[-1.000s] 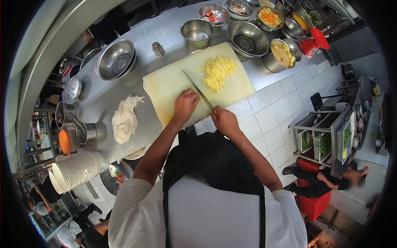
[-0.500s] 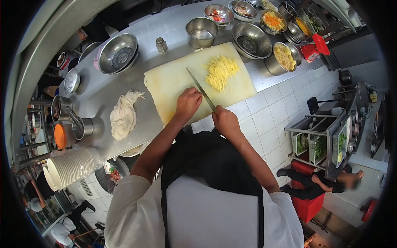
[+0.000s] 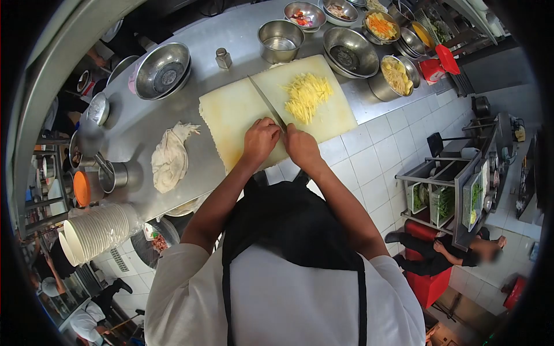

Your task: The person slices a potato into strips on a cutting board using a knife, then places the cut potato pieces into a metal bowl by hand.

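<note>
My right hand [image 3: 301, 147] is closed round the handle of a long knife [image 3: 266, 101], whose blade points up and to the left across the white cutting board [image 3: 231, 109]. Close against the blade's left side is my left hand [image 3: 261, 140], its fingers curled down on the board. Whatever lies under those fingertips is hidden. A pile of thin yellow strips [image 3: 307, 97] rests on the board, right of the knife.
Metal bowls [image 3: 163, 71] and a pot [image 3: 280, 41] stand beyond the board, with a small shaker [image 3: 223, 58]. A crumpled cloth [image 3: 171, 157] lies left. Stacked white containers [image 3: 98, 233] are at the lower left. A person [image 3: 441, 252] sits at the right.
My right hand has moved up and left with the knife, closer to my left hand. The blade now reaches the board's far edge.
</note>
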A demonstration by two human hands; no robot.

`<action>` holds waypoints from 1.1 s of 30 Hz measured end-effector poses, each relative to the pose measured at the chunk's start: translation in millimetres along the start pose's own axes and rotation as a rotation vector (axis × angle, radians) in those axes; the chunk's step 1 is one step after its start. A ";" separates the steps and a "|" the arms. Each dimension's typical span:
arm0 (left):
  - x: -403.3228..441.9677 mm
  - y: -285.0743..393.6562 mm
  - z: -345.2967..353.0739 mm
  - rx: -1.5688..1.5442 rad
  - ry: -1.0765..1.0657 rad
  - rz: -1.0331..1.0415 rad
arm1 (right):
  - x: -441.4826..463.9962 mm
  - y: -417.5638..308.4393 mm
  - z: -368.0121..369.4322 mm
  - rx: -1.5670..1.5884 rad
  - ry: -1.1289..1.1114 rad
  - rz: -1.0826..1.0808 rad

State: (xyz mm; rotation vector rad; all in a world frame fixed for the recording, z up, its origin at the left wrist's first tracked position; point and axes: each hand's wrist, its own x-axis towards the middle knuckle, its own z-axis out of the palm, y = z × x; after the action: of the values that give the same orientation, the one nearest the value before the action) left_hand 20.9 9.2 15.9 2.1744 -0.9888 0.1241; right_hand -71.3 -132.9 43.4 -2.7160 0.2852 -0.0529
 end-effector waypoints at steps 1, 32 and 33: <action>-0.6 -0.5 1.2 -0.006 0.008 -0.004 | -2.6 -0.4 -4.3 -0.009 -0.014 0.008; -1.9 1.8 7.0 -0.022 0.057 -0.035 | -27.0 -0.1 -6.8 0.033 -0.032 0.066; -2.0 1.6 6.5 -0.019 0.054 -0.029 | -26.8 -1.6 -7.8 0.029 -0.032 0.066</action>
State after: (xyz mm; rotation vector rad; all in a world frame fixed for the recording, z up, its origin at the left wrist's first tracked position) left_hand 17.1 5.4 11.4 2.1556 -0.9243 0.1588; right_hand -97.8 -129.0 51.3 -2.6738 0.3621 0.0059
